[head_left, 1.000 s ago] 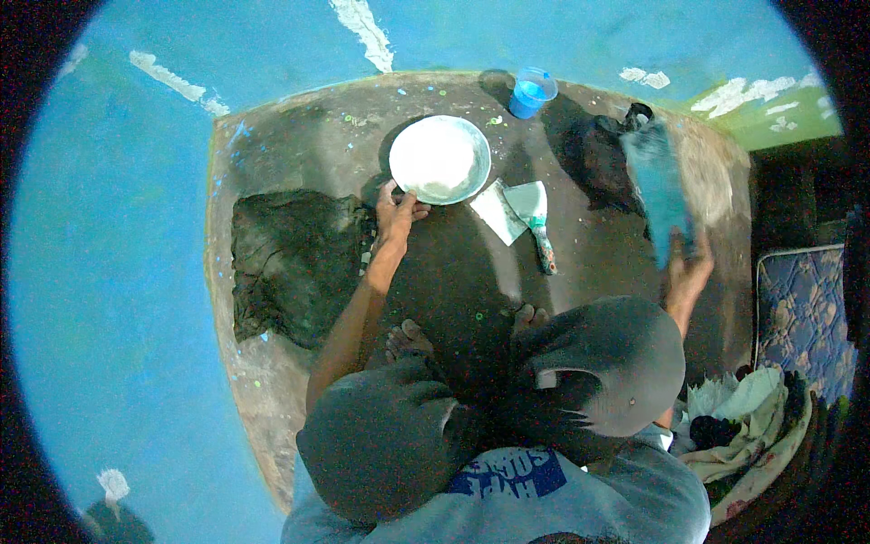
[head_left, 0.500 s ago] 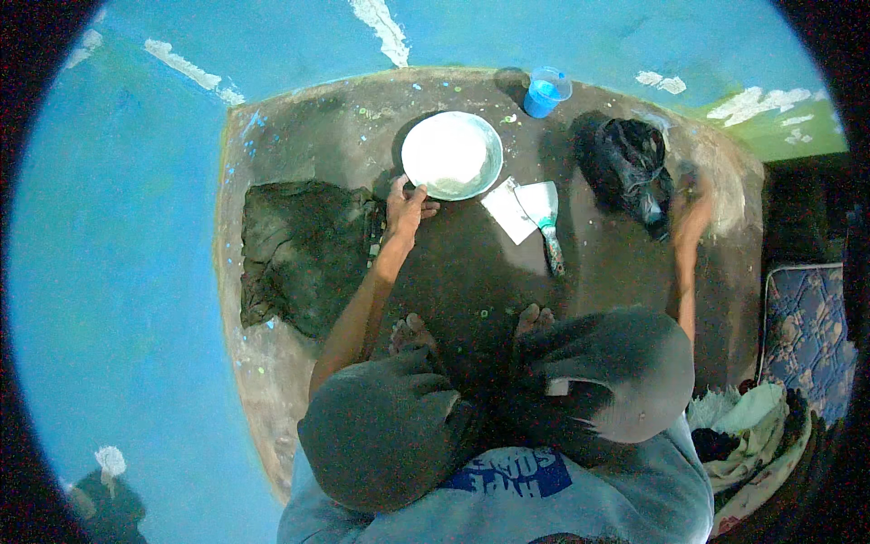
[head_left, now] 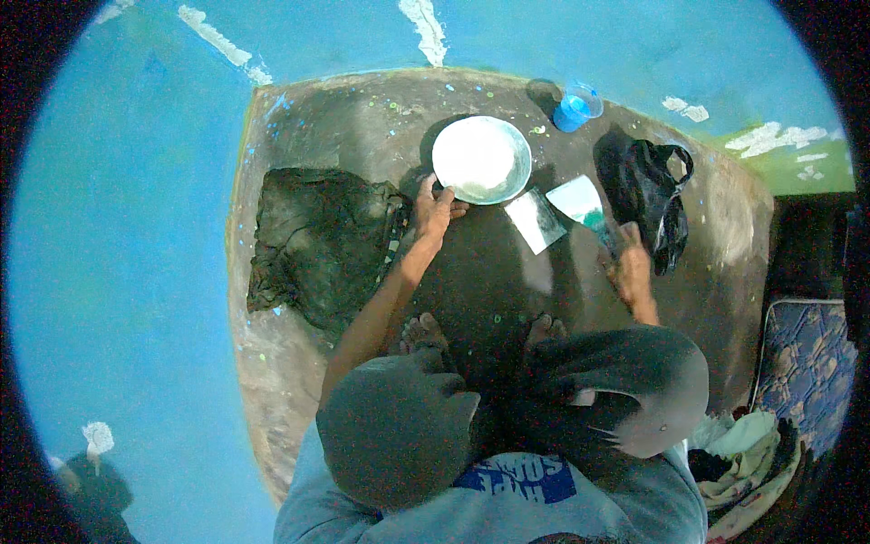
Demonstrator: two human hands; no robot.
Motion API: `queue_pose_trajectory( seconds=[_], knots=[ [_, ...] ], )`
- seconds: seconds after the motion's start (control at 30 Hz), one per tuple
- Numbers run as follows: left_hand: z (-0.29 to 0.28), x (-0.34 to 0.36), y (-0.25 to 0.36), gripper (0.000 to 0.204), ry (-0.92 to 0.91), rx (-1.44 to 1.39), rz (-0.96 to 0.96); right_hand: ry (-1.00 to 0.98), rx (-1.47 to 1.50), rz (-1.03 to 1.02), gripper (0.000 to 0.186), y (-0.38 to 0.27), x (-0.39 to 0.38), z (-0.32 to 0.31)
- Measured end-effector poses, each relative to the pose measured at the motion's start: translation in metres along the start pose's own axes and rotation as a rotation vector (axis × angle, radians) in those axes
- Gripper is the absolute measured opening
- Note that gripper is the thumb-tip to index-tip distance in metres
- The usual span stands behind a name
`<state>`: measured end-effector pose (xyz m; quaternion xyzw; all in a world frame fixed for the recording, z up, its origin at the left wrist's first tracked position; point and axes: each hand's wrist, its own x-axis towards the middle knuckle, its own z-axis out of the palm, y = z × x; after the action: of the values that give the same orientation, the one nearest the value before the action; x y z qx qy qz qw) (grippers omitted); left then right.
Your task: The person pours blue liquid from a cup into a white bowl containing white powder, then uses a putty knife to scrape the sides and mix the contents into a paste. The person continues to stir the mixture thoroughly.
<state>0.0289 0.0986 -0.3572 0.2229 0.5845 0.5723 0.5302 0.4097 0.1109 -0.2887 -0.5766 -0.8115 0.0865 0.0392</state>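
Note:
My left hand [head_left: 435,216] grips the near left rim of a round bowl [head_left: 521,175], thumb on the edge and fingers beside and below it. White material fills much of the bowl; how deep it goes cannot be told. My right hand [head_left: 631,272], slightly blurred, is closed around the handle of a putty knife [head_left: 575,197]. The knife's broad pale blade points up and left toward the bowl, with green at the blade's base. Between bowl and knife a flat, pale square piece [head_left: 536,222] lies on the floor.
A black plastic bag [head_left: 648,190] lies just beyond my right hand. Near the far wall stands a blue translucent cup [head_left: 577,107]. Dark crumpled cloth [head_left: 322,245] spreads on the left. Blue walls [head_left: 127,227] bound the floor; a mattress [head_left: 802,363] and bundled fabrics [head_left: 743,462] sit at right.
My right hand has come left from beside the black bag and taken hold of the putty knife, which has turned and lifted. The bag's handle loop now stands up. My left hand stays at the bowl.

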Motion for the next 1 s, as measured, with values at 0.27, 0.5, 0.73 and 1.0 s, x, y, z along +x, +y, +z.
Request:
queue_pose_trajectory(
  seconds=[0.27, 0.5, 0.73, 1.0],
  knots=[
    [0.004, 0.005, -0.012, 0.058, -0.034, -0.076, -0.015, -0.097, -0.585, -0.693, 0.040, -0.100, 0.133, -0.135],
    [-0.001, 0.012, -0.017, 0.058, -0.124, 0.017, 0.042, -0.024, -0.723, -0.993, 0.027, -0.144, 0.206, -0.068],
    [0.003, 0.011, -0.022, 0.057, -0.116, 0.016, 0.024, 0.196, -0.935, -1.009, 0.018, -0.150, 0.219, 0.012],
    [0.011, 0.001, -0.012, 0.058, -0.084, -0.113, 0.004, -0.001, -0.747, -1.029, 0.020, -0.167, 0.209, -0.032]
  ],
)
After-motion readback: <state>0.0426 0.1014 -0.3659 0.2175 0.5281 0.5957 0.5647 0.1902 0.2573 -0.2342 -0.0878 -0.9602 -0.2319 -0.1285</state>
